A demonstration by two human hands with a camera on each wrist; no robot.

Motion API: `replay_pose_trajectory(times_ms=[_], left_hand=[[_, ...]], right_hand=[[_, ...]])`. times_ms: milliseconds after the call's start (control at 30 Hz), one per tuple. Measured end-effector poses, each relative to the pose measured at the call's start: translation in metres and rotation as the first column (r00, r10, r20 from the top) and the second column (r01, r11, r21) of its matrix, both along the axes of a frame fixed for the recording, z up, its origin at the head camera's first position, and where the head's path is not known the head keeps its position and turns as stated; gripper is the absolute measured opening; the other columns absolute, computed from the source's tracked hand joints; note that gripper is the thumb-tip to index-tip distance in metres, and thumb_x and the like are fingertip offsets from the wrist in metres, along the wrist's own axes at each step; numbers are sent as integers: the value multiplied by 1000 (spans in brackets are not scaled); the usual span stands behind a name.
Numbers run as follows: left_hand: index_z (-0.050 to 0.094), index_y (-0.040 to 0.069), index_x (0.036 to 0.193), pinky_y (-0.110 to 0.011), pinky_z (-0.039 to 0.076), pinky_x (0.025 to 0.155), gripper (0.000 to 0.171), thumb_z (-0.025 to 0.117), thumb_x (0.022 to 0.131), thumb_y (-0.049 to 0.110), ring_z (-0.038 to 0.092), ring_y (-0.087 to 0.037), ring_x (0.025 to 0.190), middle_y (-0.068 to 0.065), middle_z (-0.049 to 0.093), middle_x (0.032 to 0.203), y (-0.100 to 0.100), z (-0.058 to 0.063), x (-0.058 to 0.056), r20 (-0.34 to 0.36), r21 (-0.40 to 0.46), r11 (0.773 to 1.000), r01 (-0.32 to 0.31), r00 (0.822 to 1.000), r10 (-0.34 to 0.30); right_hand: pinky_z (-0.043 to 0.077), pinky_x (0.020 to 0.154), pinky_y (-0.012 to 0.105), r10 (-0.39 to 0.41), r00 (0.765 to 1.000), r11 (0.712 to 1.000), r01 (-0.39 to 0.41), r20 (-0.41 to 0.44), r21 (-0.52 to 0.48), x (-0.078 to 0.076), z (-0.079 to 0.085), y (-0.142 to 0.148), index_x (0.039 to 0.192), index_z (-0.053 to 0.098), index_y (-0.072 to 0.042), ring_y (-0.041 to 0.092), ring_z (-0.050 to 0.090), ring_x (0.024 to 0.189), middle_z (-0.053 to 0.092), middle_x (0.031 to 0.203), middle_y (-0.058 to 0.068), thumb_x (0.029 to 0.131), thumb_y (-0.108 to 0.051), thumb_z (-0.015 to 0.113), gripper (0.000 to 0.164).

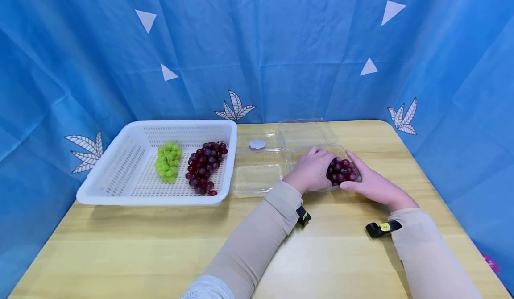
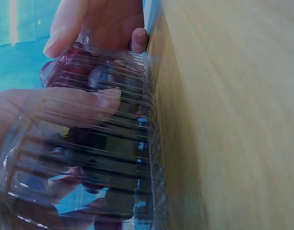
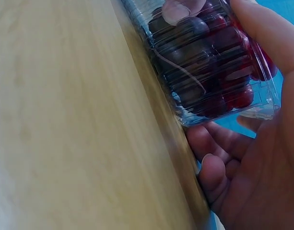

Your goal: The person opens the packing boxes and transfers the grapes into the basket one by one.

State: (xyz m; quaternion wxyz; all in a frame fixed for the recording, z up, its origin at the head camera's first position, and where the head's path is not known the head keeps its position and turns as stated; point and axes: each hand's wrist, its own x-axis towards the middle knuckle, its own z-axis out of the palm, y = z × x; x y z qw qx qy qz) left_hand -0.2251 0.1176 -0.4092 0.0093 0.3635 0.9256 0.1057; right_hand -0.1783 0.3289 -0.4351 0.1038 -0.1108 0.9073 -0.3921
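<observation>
A clear plastic clamshell box point(image 1: 335, 188) with dark red grapes point(image 1: 342, 171) in it rests on the table, between both hands. My left hand point(image 1: 314, 169) reaches into its left part; through the ribbed wall in the left wrist view, its thumb point(image 2: 106, 100) and fingers show around the grapes. At the box's right end, my right hand point(image 1: 373, 184) grips it, with the thumb along the top edge. Beneath that thumb, in the right wrist view, the grapes point(image 3: 216, 57) press against the plastic. The left fingertips are hidden in the head view.
To the left stands a white slotted basket point(image 1: 150, 201) with green grapes point(image 1: 167, 161) and a bunch of red grapes point(image 1: 205, 165). Another clear clamshell box point(image 1: 259, 180) lies open beside it, with a pale label point(image 1: 257, 144) on its lid. Blue curtains point(image 1: 257, 44) hang behind the table.
</observation>
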Motion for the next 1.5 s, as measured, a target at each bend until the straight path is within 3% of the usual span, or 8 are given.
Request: replay_pose_trajectory(times_ms=[667,767,900,967,1033,1200,1333,1500], left_hand=[[57,35,116,-38,27,107,45,76,76,32,28,-13,128,11,40,138,-5,-1,-2,133,164,986,34,990,-56],[59,29,102,-38,31,105,27,73,80,30,35,-12,125,10,44,134,-8,-1,-6,253,341,940,10,962,-102],[54,22,86,-38,37,99,14,66,88,29,46,-10,117,13,51,128,-13,4,-12,408,597,794,-120,897,-172],[54,22,87,-36,40,94,15,64,89,32,51,-10,111,14,55,122,-16,6,-14,445,627,762,-163,878,-178],[55,24,93,-34,42,93,17,65,88,36,52,-10,109,13,55,121,-16,6,-14,457,583,796,-163,876,-154],[48,26,129,-32,36,100,56,74,79,30,42,-8,120,10,47,132,-15,4,-14,370,370,929,4,916,-152],[32,31,144,-33,30,105,83,76,74,21,30,-9,130,11,37,142,-14,4,-11,288,231,968,101,943,-167],[24,36,147,-36,32,103,85,70,77,52,31,-16,127,4,40,136,-6,0,-5,128,96,994,52,990,-64]], right_hand=[[25,101,62,37,999,999,-38,-3,-31,2,-4,7,147,-4,-43,44,27,131,14,152,21,83,-34,70,99],[26,103,57,66,998,994,-68,-18,-80,0,-7,7,149,0,-38,38,29,132,18,152,16,83,-29,71,98],[27,105,45,78,996,989,-83,-40,-120,-3,-6,5,149,7,-37,25,31,132,24,151,5,83,-26,71,92],[27,105,46,72,997,991,-76,-39,-110,-4,-5,5,149,7,-36,25,31,132,23,151,5,83,-27,71,92],[27,105,49,58,998,994,-61,-33,-86,-4,-3,5,150,4,-35,28,29,132,21,152,8,83,-29,71,95],[20,106,57,49,998,996,-52,-41,-73,2,8,-1,152,3,-25,36,21,136,15,153,14,83,-28,71,97],[18,106,58,44,998,995,-48,-44,-85,5,16,-7,152,5,-17,37,18,137,14,154,15,82,-25,72,97],[19,106,59,41,998,996,-44,-51,-73,-3,0,2,151,2,-27,37,20,136,14,154,12,82,-28,72,98]])
